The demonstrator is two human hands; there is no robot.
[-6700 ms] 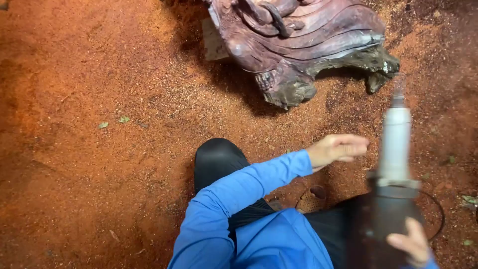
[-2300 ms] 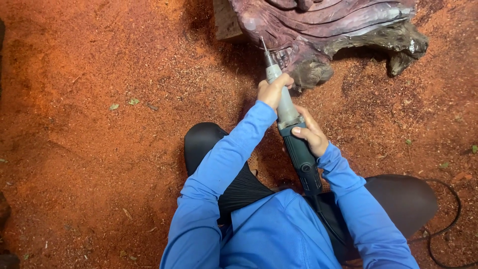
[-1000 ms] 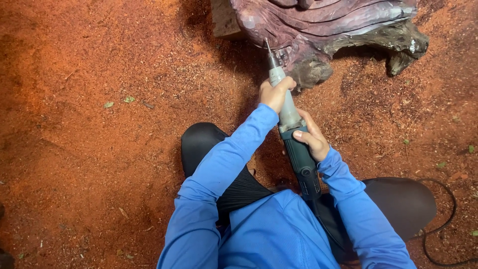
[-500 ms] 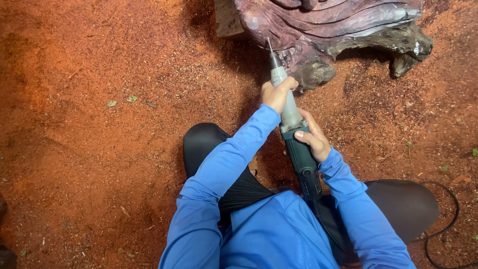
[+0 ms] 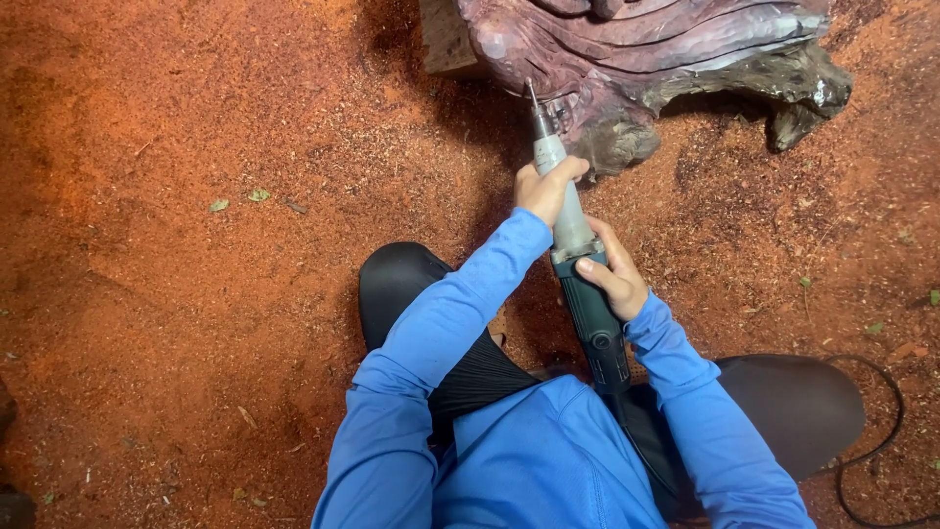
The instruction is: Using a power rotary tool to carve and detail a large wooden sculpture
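Head view, looking straight down: both hands are closed around one long grinder [image 5: 580, 274], whose axis runs from about 5 o'clock at the lap to 11 o'clock at its bit. The left hand [image 5: 546, 188] is wrapped round the pale metal neck, well forward, and is the nearer of the two to the bit. The right hand [image 5: 613, 279] grips the dark green body just behind the collar, fingers curled over the top. The thin bit at the tip sits against the lower edge of the carving [image 5: 636, 59], a reddish-purple block of wood with flowing cut ridges that lies at 12 o'clock from the hands and stretches off toward 2 o'clock; whether the bit actually touches the wood or stands just off it cannot be told here. The carving's long axis lies roughly crosswise to the grinder.

Both sleeves are blue, and dark knees spread to either side of the tool. The ground [image 5: 176, 294] is covered in red-orange sawdust, with open room from 7 through 11 o'clock and only a few small green leaves [image 5: 240, 200] lying on it. A black cord [image 5: 881, 431] loops on the ground at 4 o'clock, beside the right knee. At 1 o'clock the rough grey underside of the carving overhangs the sawdust, close to the bit's right.
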